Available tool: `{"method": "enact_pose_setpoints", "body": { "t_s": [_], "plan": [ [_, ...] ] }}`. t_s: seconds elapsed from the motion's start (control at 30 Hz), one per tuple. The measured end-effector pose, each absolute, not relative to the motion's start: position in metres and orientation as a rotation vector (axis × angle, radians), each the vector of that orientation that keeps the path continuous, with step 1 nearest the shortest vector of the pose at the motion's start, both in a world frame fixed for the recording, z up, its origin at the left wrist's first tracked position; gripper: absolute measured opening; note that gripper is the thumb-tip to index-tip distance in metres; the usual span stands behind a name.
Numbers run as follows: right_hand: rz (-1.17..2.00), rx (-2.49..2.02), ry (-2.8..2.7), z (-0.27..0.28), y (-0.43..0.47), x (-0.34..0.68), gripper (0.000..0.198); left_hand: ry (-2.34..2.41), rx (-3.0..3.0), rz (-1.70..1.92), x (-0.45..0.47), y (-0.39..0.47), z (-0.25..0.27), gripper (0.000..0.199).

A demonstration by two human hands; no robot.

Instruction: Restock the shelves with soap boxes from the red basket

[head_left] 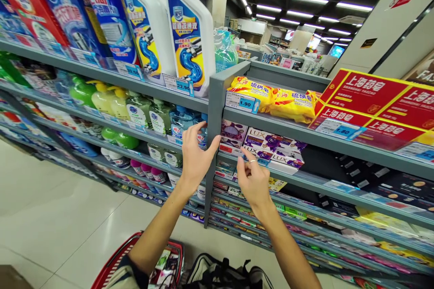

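My left hand [197, 157] is raised in front of the grey shelf post [216, 122], fingers stretched and thumb apart, with nothing in it. Behind its fingers stand blue pump bottles [180, 122]. My right hand [253, 180], wearing a ring, is just in front of the soap shelf, its index finger pointing up and the others loosely curled. No item shows in it. White and purple LUX soap boxes [288, 159] lie behind it, beside a purple-pink box [233, 131]. I cannot tell whether either hand touches the goods.
Yellow sulfur soap packs [291, 104] and red soap boxes [362, 99] fill the upper right shelf. White drain cleaner bottles [191, 31] stand at upper left. Below my left arm is a red shopping basket [117, 255] with goods inside. Pale tiled floor [64, 207] lies at left.
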State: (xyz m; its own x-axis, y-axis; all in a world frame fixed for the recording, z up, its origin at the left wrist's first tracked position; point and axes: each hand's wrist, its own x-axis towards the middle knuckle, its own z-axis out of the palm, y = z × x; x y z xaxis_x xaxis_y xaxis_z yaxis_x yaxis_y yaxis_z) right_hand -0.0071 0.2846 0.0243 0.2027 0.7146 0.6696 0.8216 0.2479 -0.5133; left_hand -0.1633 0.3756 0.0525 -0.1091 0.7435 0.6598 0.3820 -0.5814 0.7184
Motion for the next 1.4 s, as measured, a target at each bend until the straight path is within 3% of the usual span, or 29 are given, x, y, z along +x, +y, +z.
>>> {"method": "enact_pose_setpoints", "body": {
  "t_s": [0.47, 0.97, 1.4],
  "plan": [
    [-0.123, -1.596, -1.642, 0.025, 0.294, -0.022, 0.053, 1.229, 1.813, 1.382, -0.170, 0.372, 0.047, 0.049],
    [0.368, -1.545, -1.430, 0.015, 0.291, -0.037, 0.076, 1.246, 1.806, 1.376, -0.166, 0.376, 0.044, 0.041],
    [0.451, -1.384, -1.318, 0.016, 0.285, -0.042, 0.067, 1.231, 1.789, 1.356, -0.165, 0.375, 0.046, 0.040]
  ]
}}
